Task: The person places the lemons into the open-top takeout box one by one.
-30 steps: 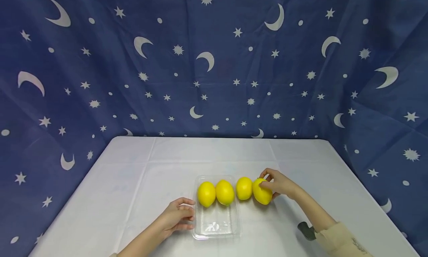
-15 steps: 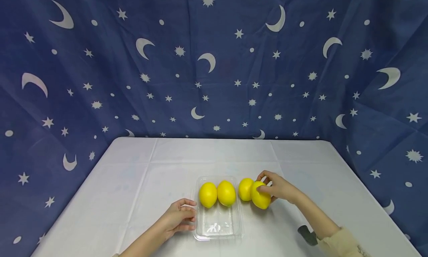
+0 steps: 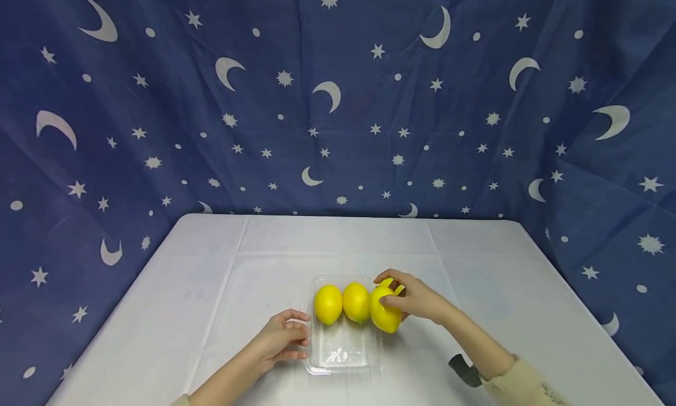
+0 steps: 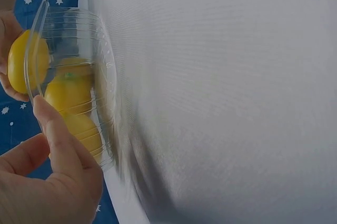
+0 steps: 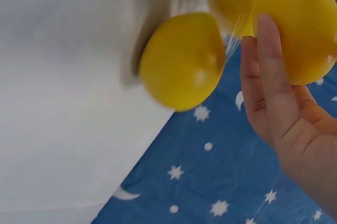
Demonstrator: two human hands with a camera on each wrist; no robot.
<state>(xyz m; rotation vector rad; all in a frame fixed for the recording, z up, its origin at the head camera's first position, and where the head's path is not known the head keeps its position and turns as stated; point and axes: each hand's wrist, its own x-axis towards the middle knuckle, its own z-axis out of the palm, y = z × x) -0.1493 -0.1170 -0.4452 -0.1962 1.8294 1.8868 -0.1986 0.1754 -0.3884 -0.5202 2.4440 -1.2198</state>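
Note:
In the head view my right hand (image 3: 414, 297) grips a lemon (image 3: 385, 312) at the right rim of a clear plastic container (image 3: 338, 359). Two more lemons, one on the left (image 3: 328, 304) and one in the middle (image 3: 357, 301), lie side by side in its far half. Another lemon (image 5: 184, 61) rests on the table just outside the container, mostly hidden behind my right hand in the head view. My left hand (image 3: 282, 338) has its fingertips against the container's left rim; the left wrist view shows its index finger (image 4: 55, 129) along that edge.
A white cloth covers the table (image 3: 253, 265). Behind it hangs a blue curtain (image 3: 359, 101) with moons and stars. A dark piece (image 3: 465, 371) shows beside the right sleeve (image 3: 520, 382).
My right hand has carried its lemon left, from beyond the loose lemon on the table to the container's right rim. The left hand has stayed at the container's left edge.

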